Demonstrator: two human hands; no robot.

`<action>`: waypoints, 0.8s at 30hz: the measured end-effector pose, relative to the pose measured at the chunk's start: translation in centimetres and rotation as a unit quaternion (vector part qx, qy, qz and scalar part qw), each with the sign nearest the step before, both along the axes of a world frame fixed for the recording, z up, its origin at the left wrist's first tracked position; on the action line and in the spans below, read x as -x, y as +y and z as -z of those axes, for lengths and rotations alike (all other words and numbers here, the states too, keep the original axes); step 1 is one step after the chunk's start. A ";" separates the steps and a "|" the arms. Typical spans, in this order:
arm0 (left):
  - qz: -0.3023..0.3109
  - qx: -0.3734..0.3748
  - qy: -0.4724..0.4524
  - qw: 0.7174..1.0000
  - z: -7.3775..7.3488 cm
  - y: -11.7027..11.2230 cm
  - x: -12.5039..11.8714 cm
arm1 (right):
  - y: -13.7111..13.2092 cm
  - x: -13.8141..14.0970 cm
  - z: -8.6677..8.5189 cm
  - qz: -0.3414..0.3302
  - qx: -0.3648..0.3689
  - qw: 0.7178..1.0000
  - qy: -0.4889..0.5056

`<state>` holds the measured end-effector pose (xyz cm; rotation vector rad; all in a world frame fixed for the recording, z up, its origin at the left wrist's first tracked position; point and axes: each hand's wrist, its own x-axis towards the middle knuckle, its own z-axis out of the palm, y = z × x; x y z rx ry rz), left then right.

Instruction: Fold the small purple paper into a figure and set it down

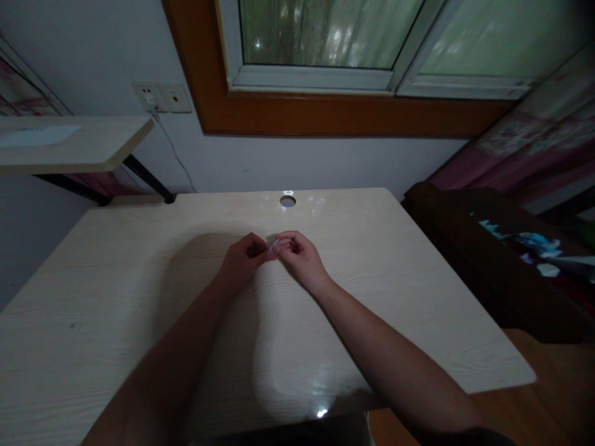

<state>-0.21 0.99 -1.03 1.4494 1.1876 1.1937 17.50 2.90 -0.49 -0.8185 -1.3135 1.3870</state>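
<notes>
Bare forearms (390, 341) are reached forward over the bench (395, 279) from the near edge, angled inward so that both hands are brought together near its middle. By the left hand (242, 260) and the right hand (300, 254), a slim pale-blue piece (274, 244) is held directly between the fingertips. Its long axis is slanted, the far end turned toward the right fingers and the near end toward the left thumb. Neither hand can be called clearly nearer, since the piece is met by both. On each side the thumb and forefinger are closed in a pinch, with scarcely any gap; the other right fingers are loosely curled. What the piece is cannot be told at this size.

Just beyond the fingers, a round cable hole (287, 201) is cut in the bench. To the left of the fingers and farther off, a shelf (60, 148) is carried on black legs (149, 178), with a white sheet (39, 135) laid on it. To their right, beyond the bench, blue and white items (537, 244) are gathered at dark brown furniture (465, 248); whether they are contained by it is unclear. Farthest, a plug (149, 99) is seated in the wall socket (144, 91), left of a wood-framed window (316, 80).
</notes>
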 end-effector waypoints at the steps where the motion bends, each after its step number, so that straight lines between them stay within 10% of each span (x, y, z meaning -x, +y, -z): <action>1: 0.000 0.000 0.002 1.000 -0.1 0.0 0.0 | 0.0 0.0 0.0 0.000 0.000 1.000 -0.004; 24: 0.012 0.008 0.010 1.000 -0.1 -0.1 -0.1 | 0.0 0.0 0.1 0.031 -0.006 0.999 -0.029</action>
